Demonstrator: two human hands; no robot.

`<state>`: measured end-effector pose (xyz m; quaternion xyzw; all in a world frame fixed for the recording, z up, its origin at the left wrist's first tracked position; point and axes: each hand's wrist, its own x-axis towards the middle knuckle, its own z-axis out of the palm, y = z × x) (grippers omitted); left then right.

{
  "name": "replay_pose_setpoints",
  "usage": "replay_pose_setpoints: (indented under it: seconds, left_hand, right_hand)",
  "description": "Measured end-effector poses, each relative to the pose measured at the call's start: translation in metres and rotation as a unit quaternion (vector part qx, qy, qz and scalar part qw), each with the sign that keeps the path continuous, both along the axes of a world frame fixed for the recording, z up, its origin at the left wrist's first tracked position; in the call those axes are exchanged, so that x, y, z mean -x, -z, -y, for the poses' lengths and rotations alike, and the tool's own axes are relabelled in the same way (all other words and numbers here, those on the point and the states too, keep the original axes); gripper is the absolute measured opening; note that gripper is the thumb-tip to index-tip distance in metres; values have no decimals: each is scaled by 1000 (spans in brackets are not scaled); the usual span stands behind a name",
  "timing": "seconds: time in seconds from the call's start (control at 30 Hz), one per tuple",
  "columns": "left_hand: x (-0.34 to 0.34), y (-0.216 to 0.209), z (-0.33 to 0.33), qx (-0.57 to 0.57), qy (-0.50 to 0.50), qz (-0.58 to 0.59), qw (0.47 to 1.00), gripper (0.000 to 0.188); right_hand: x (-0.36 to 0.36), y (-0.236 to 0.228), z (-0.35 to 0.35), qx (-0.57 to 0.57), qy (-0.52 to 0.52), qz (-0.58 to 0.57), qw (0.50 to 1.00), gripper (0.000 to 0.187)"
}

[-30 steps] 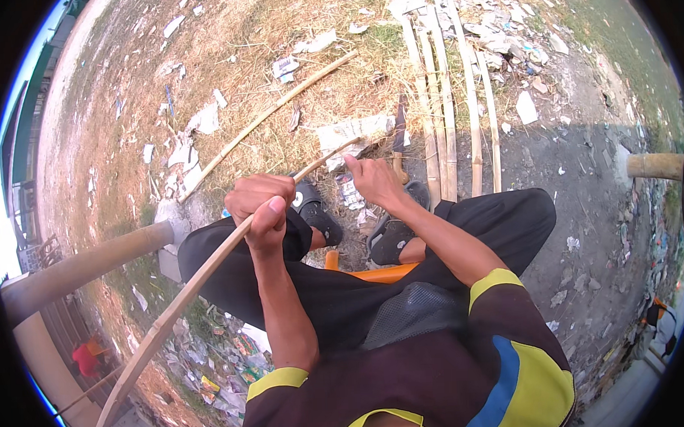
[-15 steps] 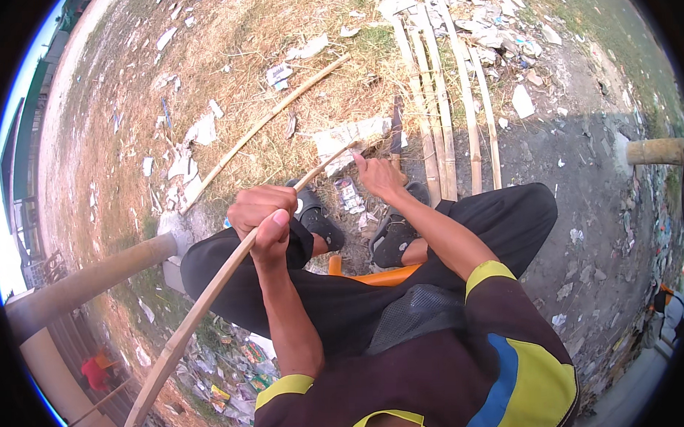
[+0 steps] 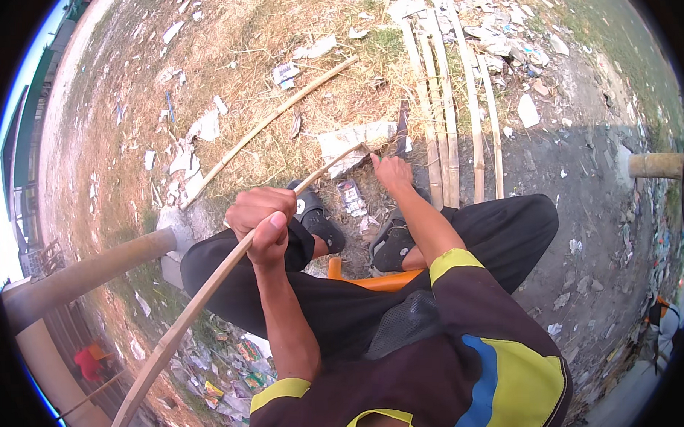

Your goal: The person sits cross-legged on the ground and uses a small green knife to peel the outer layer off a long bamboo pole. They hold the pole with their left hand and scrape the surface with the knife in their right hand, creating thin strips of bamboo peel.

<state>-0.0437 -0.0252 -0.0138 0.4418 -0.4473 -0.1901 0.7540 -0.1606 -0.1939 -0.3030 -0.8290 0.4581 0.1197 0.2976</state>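
My left hand (image 3: pixel 261 225) is closed round a long bamboo strip (image 3: pixel 182 324), thumb on top. The strip runs from the lower left up past my knee, and its thin far end lies over a pale block (image 3: pixel 355 147) on the ground. By that end is my right hand (image 3: pixel 393 174), its fingers curled and its thumb stretched toward the strip's tip. Just beyond it a dark blade (image 3: pixel 402 125) points away from me. Its handle is hidden now, and whether my right hand grips it I cannot tell.
Several split bamboo strips (image 3: pixel 448 112) lie side by side at the far right. Another bamboo strip (image 3: pixel 271 119) lies slanted on dry grass at left. Bamboo poles stand out at the left (image 3: pixel 95 271) and right (image 3: pixel 657 166). Scraps (image 3: pixel 203 126) litter the ground around my sandals (image 3: pixel 320 223).
My right hand has moved slightly away from me and covers the handle that showed beside the blade. My left hand keeps its hold on the bamboo strip. The whole view has shifted a little.
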Motion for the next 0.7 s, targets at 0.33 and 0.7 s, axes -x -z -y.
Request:
replay_pose_setpoints:
  seconds: [0.33,0.7]
  left_hand:
    - [3,18,-10,47,-158,-95,982,44]
    - [-2,15,-17,35,-96,-55,993,45]
  right_hand:
    - [-10,-105,-27,-98,-2,137,986,77]
    - [-19,-133,-59,-113,-33,177,977,79]
